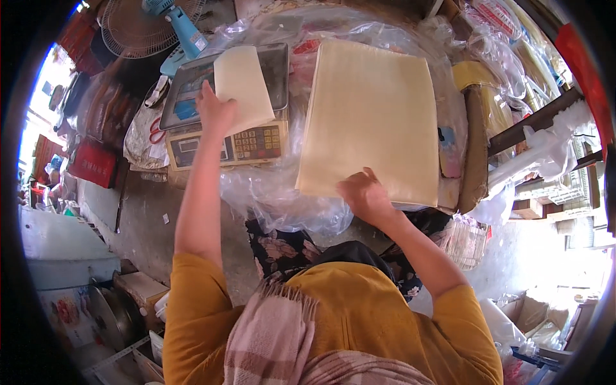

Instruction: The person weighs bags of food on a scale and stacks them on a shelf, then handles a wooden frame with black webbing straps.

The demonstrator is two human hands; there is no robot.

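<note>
My left hand (216,109) is over the metal tray (280,77) of a digital weighing scale (260,140), its fingers apart. Its thumb lies against a cream folded sheet (243,84), which rests partly on the tray and reaches past its near edge. A stack of large cream sheets (373,115) lies to the right of the scale, on clear plastic. At the near edge of this stack is my right hand (364,195), fingers curled and slightly blurred. Whether it pinches a sheet cannot be made out.
Clear plastic sheeting (284,202) hangs over the table's near edge. A blue fan (187,36) stands behind the scale, red-handled scissors (156,131) to its left. Right of the stack are a phone (450,151) and a cardboard box edge (474,149). A metal bar (534,122) juts in at right.
</note>
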